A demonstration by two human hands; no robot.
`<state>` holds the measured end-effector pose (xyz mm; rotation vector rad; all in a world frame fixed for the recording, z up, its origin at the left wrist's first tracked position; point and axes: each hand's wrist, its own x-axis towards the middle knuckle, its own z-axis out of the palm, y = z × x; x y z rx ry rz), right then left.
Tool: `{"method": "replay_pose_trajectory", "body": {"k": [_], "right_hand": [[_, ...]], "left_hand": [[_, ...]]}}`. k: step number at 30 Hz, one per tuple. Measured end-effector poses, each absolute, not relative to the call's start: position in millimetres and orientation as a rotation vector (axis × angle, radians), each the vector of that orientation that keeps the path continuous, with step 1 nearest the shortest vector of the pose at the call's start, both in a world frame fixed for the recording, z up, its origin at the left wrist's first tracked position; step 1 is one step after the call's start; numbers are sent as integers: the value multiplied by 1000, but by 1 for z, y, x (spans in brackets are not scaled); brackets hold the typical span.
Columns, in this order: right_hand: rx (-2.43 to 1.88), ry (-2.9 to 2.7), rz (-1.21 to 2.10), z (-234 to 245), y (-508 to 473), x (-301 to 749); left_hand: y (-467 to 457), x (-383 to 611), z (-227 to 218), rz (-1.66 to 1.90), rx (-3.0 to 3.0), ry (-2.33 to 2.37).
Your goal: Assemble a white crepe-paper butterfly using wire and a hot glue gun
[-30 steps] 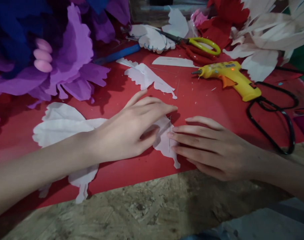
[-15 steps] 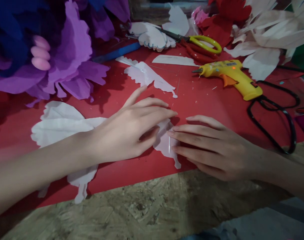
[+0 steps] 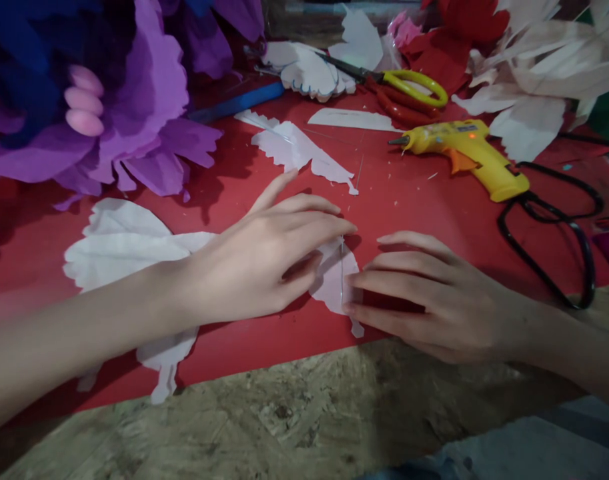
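**Wire pressed onto a white paper petal**

The small white paper petal (image 3: 333, 283) lies flat on the red sheet (image 3: 409, 207), near its front edge, between the two hands. A thin wire (image 3: 341, 270) runs along the petal's middle, upright in the view. It seems already laid in place, and the hands appear to be holding it down. Whether glue sits under it cannot be told.

Other pieces lie cut but unassembled. A larger white petal cut-out (image 3: 124, 250) is partly under the left forearm, and more white cut-outs (image 3: 299, 150) lie farther back. So most of the joining looks undone.

The left hand (image 3: 264, 267) reaches in from the left, palm down, fingers stretched and unclenched. Its fingertips rest on the petal's upper edge beside the wire's top. The right hand (image 3: 434, 300) comes in from the right, also flat and spread, gripping nothing. Its fingertips touch the petal's right edge just beside the wire.

A yellow glue gun (image 3: 464, 150) lies well behind the right hand, with black scissors (image 3: 559, 227) beside it.
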<state>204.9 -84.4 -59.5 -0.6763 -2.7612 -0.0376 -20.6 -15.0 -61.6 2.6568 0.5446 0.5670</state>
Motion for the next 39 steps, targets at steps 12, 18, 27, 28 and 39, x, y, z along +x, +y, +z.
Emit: {"method": "replay_pose_trajectory", "body": {"k": [12,18,27,28,39], "right_hand": [[-662,-2769,35,-61,-83,207],[-634,-2742,29,-61,-82,205],[-610,-2737,40,-61,-80,207],[-613,-2738,37,-61,-80,207],[-646,-2691,104,-58,-81,205]], "left_hand": [[-16,-20,-59,720,2748,430],[-20,-22,-59,700,2864,350],[-30,-17,-52,541,2769,598],[-30,-17,-53,525,2762,612],[-34,-17,-57,469,2767,682]]}}
